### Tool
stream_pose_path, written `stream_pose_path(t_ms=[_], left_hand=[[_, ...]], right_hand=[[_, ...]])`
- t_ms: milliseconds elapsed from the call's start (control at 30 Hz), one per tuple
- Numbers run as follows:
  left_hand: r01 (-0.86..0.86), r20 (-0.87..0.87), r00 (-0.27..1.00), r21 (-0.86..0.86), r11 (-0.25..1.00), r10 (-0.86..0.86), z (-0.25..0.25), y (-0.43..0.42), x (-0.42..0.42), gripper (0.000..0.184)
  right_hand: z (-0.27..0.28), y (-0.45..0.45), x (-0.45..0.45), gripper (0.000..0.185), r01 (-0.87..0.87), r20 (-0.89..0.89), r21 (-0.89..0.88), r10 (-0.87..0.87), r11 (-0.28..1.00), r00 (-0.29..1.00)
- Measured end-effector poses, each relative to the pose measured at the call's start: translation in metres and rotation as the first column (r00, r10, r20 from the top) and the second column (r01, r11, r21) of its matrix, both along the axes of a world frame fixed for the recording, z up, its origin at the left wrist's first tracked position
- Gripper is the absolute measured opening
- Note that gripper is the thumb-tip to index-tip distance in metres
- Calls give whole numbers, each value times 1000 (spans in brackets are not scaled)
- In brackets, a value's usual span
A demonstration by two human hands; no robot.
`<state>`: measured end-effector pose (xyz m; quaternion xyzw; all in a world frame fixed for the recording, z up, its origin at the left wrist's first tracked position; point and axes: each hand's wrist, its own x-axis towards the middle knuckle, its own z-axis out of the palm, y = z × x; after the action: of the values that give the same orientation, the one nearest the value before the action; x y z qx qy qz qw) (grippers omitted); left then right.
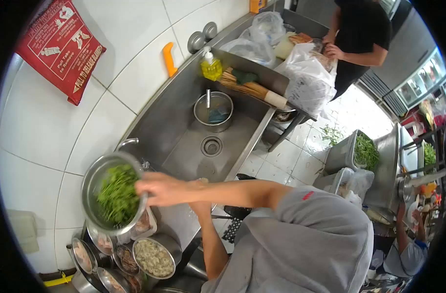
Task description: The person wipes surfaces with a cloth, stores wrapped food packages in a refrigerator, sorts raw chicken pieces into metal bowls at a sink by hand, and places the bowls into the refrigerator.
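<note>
My right hand (pixel 159 189) grips the rim of a round metal bowl (pixel 90 188), its fingers slightly blurred. Chopped leafy greens (pixel 118 195) lie in the bowl, which is held up over the counter beside the tiled wall. My right forearm crosses over my left hand (pixel 201 205), hiding most of its fingers. That hand is near the sink's front edge, and whether it holds anything does not show. Below the bowl stand a metal container of pale, wet-looking chopped food (pixel 154 257) and several metal containers with meat-like pieces.
The steel sink (pixel 184 156) holds a metal pot (pixel 213 111) with a handle sticking out. A yellow soap bottle (pixel 211 67) stands at its back edge. A co-worker in black (pixel 362 34) handles items by plastic bags (pixel 306 78). Bins of greens (pixel 364 151) stand at right.
</note>
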<state>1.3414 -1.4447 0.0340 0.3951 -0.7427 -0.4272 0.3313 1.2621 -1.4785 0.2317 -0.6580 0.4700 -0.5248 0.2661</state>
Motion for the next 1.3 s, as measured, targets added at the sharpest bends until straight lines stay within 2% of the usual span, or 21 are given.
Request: stream_pose_path(t_ms=[33, 67, 167, 200, 300, 367, 433, 467, 500, 533, 633, 700, 767, 833, 933, 967, 1000, 1033, 1167, 1200, 1300], left_hand=[[-36, 13, 999, -62, 997, 36, 22, 5, -4, 35], [-75, 24, 997, -125, 989, 79, 38, 8, -9, 32], [-141, 127, 981, -40, 989, 145, 30, -8, 7, 31], [-107, -118, 981, 330, 938, 154, 9, -23, 12, 36], [165, -544, 751, 704, 691, 375, 70, -18, -16, 39], [365, -552, 819, 710, 603, 154, 102, -14, -39, 39], [369, -441, 892, 587, 720, -98, 145, 5, -65, 35], [393, -364, 905, 513, 763, -221, 155, 15, -79, 33], [394, -307, 912, 470, 790, -272, 151, 23, -90, 29], [399, -243, 915, 430, 810, -322, 143, 33, -98, 24], [440, -195, 895, 253, 862, -400, 146, 77, -133, 10], [500, -142, 865, 177, 848, -481, 145, 107, -149, 9], [511, -112, 859, 169, 843, -499, 160, 140, -165, 12], [520, -102, 854, 204, 829, -510, 163, 160, -180, 13], [538, -92, 843, 145, 830, -530, 152, 175, -196, 12], [540, -65, 841, 145, 829, -537, 143, 177, -200, 12], [547, -85, 837, 152, 823, -541, 136, 178, -203, 11], [555, -104, 832, 159, 817, -545, 130, 178, -207, 11], [580, -219, 814, 247, 777, -538, 140, 187, -219, 9], [590, -245, 807, 310, 745, -537, 150, 189, -220, 8], [602, -287, 798, 331, 726, -531, 158, 190, -223, 7]], right_hand=[[-4, 26, -16, 24, 78, 35, -14, -78, 997, 996], [-14, 52, -36, 23, 175, -110, -129, -190, 976, 976], [-28, 127, -97, 29, 449, -197, -175, -478, 876, 856], [-19, 153, -108, 31, 508, -252, -116, -520, 854, 816], [-19, 207, -135, 30, 602, -315, -4, -572, 798, 757], [-26, 231, -144, 29, 578, -308, 21, -544, 816, 780], [-24, 255, -157, 28, 591, -301, -13, -567, 806, 767], [-22, 271, -170, 30, 583, -340, 87, -526, 808, 780], [-5, 282, -179, 32, 576, -428, 338, -424, 744, 798], [23, 296, -187, 34, 553, -479, 566, -302, 611, 824], [47, 317, -202, 55, 646, -676, 546, -176, 533, 716], [8, 319, -211, 61, 628, -737, 162, -330, 761, 590], [-15, 318, -213, 63, 723, -899, 20, -305, 690, 316], [-31, 323, -228, 63, 766, -934, -2, -274, 642, 228], [-40, 340, -262, 53, 781, -846, 170, -318, 600, 428], [-39, 349, -280, 45, 748, -716, 247, -404, 615, 569], [-32, 359, -301, 45, 703, -683, 235, -401, 671, 611], [-18, 368, -316, 45, 656, -648, 218, -396, 723, 651], [76, 396, -319, 54, 690, -520, 416, -467, 593, 715], [93, 399, -320, 54, 665, -499, 413, -457, 622, 737], [105, 405, -324, 52, 600, -329, 517, -505, 611, 798]])
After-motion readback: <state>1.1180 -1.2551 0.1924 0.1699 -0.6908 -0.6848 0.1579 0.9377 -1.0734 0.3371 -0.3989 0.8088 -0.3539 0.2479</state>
